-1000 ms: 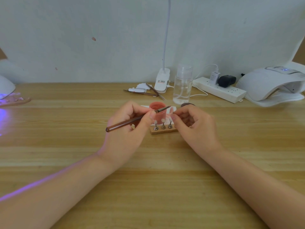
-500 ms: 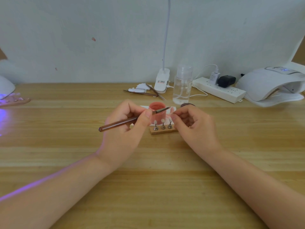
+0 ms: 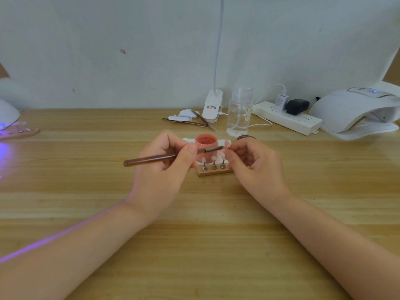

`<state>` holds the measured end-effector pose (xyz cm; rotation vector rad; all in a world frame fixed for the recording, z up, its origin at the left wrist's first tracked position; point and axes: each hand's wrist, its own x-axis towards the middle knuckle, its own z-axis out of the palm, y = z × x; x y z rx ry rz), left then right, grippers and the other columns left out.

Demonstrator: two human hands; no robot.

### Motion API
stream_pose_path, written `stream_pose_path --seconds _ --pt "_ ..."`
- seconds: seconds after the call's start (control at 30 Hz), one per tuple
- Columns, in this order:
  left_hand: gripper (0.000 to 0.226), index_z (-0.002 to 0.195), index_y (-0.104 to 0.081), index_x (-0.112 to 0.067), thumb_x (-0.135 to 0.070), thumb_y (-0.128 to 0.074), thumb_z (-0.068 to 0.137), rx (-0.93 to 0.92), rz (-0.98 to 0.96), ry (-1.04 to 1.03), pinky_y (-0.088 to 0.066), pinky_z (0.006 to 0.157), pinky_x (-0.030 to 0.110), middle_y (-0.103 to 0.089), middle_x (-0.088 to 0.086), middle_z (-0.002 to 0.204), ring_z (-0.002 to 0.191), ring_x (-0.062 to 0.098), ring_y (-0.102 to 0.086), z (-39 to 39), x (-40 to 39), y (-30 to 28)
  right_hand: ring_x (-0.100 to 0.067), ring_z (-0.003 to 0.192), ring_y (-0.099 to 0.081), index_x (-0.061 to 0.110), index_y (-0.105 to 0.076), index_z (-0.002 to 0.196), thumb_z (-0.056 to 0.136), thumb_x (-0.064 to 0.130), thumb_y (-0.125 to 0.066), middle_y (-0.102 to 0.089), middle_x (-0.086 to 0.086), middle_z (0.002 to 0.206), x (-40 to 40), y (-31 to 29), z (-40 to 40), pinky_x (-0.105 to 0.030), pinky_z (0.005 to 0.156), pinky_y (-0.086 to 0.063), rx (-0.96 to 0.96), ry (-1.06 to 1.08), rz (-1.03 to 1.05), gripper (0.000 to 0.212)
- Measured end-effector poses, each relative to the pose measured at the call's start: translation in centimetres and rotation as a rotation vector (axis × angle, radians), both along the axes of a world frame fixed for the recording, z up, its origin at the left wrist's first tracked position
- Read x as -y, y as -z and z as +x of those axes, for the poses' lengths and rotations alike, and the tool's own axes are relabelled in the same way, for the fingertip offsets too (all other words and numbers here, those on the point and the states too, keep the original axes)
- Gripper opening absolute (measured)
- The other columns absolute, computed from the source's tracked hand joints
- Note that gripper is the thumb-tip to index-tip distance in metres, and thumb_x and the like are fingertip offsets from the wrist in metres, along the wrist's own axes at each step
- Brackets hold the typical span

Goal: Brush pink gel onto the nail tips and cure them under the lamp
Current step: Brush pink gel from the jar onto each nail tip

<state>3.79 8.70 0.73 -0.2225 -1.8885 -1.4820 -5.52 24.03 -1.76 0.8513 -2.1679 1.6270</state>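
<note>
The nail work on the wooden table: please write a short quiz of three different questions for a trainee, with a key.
1. True or false: the left hand holds the brush.
2. How many nail tips stand on the wooden block? A) two B) three C) five
3. Fill in: the open pink gel jar stands ____ the block, seen from the person.

Key: 1. True; its bristle end points toward the right hand, which pinches something small, too small to name. 2. B. 3. Behind, toward the wall.
</note>
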Motion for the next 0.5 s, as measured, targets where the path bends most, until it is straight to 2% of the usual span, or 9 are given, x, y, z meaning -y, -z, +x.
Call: stream_pose_path --seconds 0.27,0.37,0.5 --pt "0.015 0.079 -0.06 -0.016 -0.031 -0.063 0.08 0.037 0.014 -0.032 -0.05 0.057 0.017 -0.069 -0.012 0.068 0.061 -0.001 -0.062 -0.33 -0.13 0.33 -0.014 0.065 -0.064 0.007 -0.067 0.086 0.086 0.007 -0.066 -0.067 0.0 0.07 -0.08 -0.05 0.21 -0.033 0.065 -0.055 -0.009 -0.014 0.002 0.0" --pt "0.017 0.075 -0.058 -0.012 -0.023 -0.064 0.087 0.03 -0.005 0.003 -0.047 0.056 0.014 -0.068 -0.011 0.065 0.059 0.0 -0.06 -0.33 -0.01 0.36 -0.016 0.066 -0.065 0.006 -0.066 0.088 0.086 0.007 -0.066 -0.067 -0.002 0.072 -0.02 -0.17 0.23 -0.035 0.066 -0.055 0.0 -0.016 0.001 0.002" --pt "0.013 0.073 -0.055 -0.01 -0.014 -0.058 0.085 0.011 -0.019 0.033 -0.045 0.057 0.01 -0.065 -0.011 0.061 0.058 -0.002 -0.059 -0.19 0.06 0.16 -0.016 0.068 -0.065 0.006 -0.067 0.089 0.086 0.008 -0.066 -0.067 -0.003 0.074 -0.06 -0.16 0.22 -0.037 0.067 -0.055 0.006 -0.016 0.006 0.004"
